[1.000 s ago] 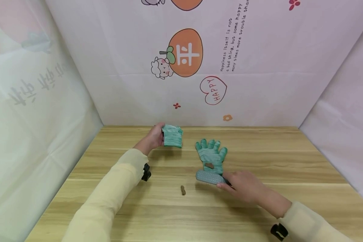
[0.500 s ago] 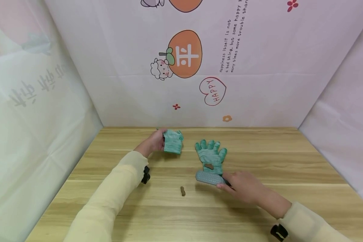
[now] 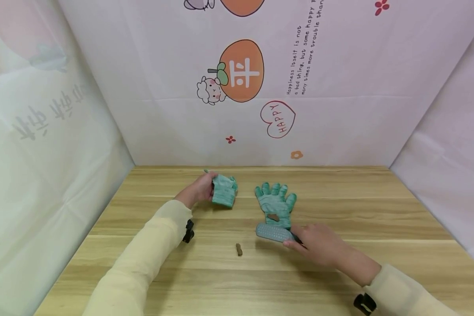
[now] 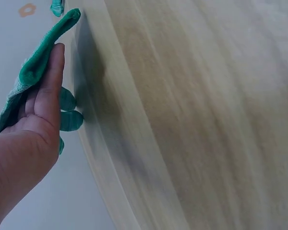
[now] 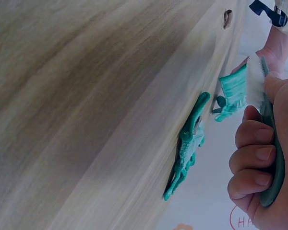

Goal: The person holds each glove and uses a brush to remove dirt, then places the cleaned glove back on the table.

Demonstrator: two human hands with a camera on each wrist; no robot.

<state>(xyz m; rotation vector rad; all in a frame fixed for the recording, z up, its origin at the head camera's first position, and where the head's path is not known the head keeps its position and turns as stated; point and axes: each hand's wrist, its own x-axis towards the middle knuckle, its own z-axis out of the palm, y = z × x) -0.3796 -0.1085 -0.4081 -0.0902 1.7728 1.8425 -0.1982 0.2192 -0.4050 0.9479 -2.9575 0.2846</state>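
Note:
My left hand point(image 3: 200, 188) holds a green glove point(image 3: 224, 192) near the back of the table, its cuff hanging toward me. In the left wrist view the glove's fingers show below my palm. A second green glove point(image 3: 275, 202) lies flat on the table, fingers pointing away, with a brown scrap point(image 3: 274, 217) on its cuff. My right hand point(image 3: 320, 243) grips the dark handle of a brush point(image 3: 271, 232) just in front of that cuff. White bristles point(image 5: 255, 81) show in the right wrist view, and my fingers curl around the green handle there.
A small brown piece point(image 3: 238, 249) lies on the wooden table point(image 3: 205, 281) between my hands. Printed white cloth point(image 3: 162, 109) stands behind the table, with pale cloth at both sides. A black strap device point(image 3: 365, 303) sits at the right wrist.
My left hand has lowered the held glove and brought it slightly closer to me. The right hand and its brush stay in place, as does the glove on the table.

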